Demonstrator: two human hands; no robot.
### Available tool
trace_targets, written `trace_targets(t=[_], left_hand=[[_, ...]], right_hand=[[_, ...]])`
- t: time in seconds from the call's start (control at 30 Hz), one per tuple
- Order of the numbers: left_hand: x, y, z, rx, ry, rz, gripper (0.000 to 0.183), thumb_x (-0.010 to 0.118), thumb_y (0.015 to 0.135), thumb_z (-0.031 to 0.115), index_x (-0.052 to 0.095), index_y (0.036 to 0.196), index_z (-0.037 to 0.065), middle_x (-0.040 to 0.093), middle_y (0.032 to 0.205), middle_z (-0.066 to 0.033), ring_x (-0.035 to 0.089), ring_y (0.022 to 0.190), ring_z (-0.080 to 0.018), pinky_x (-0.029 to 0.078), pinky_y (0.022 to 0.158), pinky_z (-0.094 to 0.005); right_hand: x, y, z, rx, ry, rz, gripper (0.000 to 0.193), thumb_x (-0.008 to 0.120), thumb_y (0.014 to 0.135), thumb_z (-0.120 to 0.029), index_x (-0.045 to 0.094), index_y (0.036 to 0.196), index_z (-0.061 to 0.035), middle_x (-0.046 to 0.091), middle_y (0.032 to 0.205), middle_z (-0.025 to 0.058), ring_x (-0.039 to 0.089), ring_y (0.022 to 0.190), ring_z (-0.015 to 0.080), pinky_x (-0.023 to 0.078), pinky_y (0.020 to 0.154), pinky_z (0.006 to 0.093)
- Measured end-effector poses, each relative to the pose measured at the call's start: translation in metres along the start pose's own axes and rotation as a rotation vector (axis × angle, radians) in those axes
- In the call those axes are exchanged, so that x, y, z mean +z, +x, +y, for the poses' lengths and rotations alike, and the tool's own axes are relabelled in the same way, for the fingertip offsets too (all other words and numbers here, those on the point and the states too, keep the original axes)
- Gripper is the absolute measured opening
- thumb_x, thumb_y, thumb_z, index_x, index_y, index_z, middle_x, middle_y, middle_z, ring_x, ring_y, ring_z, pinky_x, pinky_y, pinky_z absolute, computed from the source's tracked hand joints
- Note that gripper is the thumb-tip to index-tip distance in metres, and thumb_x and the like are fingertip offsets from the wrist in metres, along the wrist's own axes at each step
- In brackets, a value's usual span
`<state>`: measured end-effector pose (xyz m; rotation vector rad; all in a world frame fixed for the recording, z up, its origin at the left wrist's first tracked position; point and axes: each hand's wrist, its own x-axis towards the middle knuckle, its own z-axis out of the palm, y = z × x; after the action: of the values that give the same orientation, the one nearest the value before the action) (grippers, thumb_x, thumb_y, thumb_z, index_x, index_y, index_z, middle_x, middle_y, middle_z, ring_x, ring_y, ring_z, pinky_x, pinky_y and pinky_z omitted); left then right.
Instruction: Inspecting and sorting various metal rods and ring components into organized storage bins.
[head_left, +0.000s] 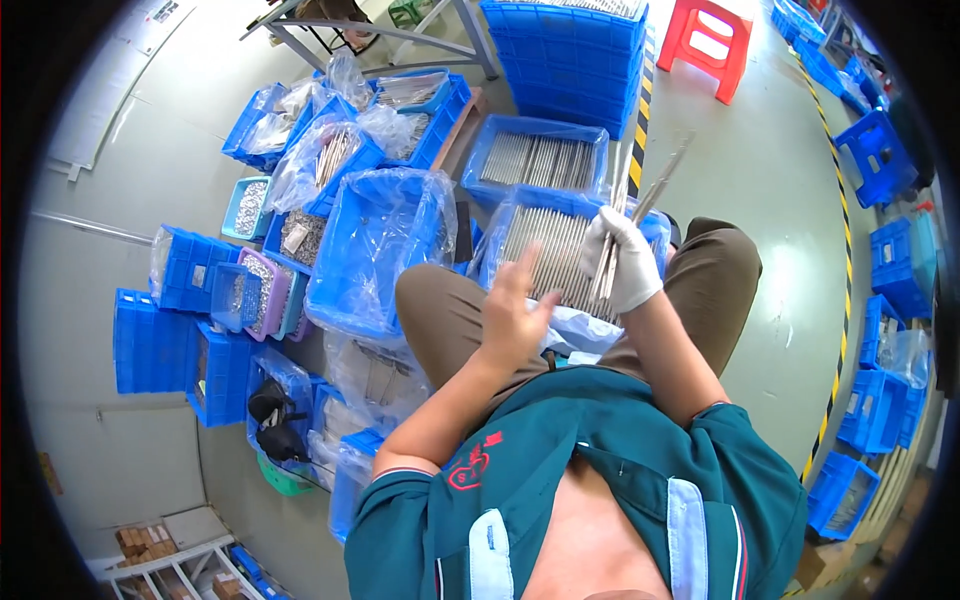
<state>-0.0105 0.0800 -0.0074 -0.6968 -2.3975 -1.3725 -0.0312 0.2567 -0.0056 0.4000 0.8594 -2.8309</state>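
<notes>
Rods splay from my gloved right hand, which grips them in a bunch over the near crate between my knees. I think one could slip out, since their upper ends fan apart and a single grip may not hold each evenly; a dropped one might land crosswise on the row of rods below. They look thin, straight and silvery grey. My bare left hand is blurred, index finger and thumb apart, apparently holding nothing; I cannot tell whether it touches the row. Beyond stands another rod-filled crate; leftward, a plastic-lined bin.
</notes>
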Motion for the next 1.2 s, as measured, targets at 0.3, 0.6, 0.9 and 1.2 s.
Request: trace_targets(t=[0.3, 0.6, 0.9, 1.2], left_hand=[[0.034, 0.013, -0.037, -1.304, -1.726, 0.270, 0.044, 0.049, 0.089, 0.047, 0.056, 0.085, 0.003, 0.045, 0.071, -0.0062, 0.042, 0.067, -0.0191, 0.035, 0.060, -0.0322], [0.053, 0.039, -0.017, -1.122, -1.849, 0.234, 0.048, 0.038, 0.093, 0.048, 0.055, 0.083, 0.004, 0.062, 0.084, -0.0168, 0.060, 0.082, -0.0333, 0.048, 0.078, -0.0462], [0.067, -0.013, -0.101, -1.447, -1.339, 0.093, 0.014, 0.055, 0.074, -0.003, 0.054, 0.080, 0.009, 0.051, 0.068, -0.0033, 0.048, 0.055, -0.0170, 0.037, 0.048, -0.0282], [-0.002, 0.040, -0.102, -1.072, -1.291, 0.099, 0.008, 0.055, 0.087, 0.004, 0.051, 0.094, 0.004, 0.057, 0.080, -0.0090, 0.057, 0.068, -0.0186, 0.051, 0.062, -0.0304]], right_hand=[[0.017, -0.003, -0.001, -0.349, -0.248, -0.074, 0.018, 0.059, 0.089, -0.021, 0.055, 0.091, -0.0026, 0.056, 0.079, 0.0047, 0.056, 0.069, 0.0147, 0.051, 0.065, 0.0303], [0.018, -0.019, 0.054, -0.507, -0.739, -0.027, 0.006, 0.063, 0.081, -0.006, 0.060, 0.085, -0.0033, 0.059, 0.075, 0.0003, 0.054, 0.072, 0.0081, 0.044, 0.066, 0.0242], [0.001, 0.006, 0.022, -0.114, -0.811, -0.069, 0.022, 0.058, 0.089, -0.023, 0.051, 0.083, -0.0029, 0.056, 0.061, 0.0042, 0.053, 0.048, 0.0110, 0.043, 0.046, 0.0252], [0.020, 0.028, -0.044, -0.070, -1.200, -0.186, 0.013, 0.058, 0.087, -0.014, 0.057, 0.086, -0.0023, 0.052, 0.063, -0.0003, 0.049, 0.055, 0.0074, 0.041, 0.052, 0.0235]])
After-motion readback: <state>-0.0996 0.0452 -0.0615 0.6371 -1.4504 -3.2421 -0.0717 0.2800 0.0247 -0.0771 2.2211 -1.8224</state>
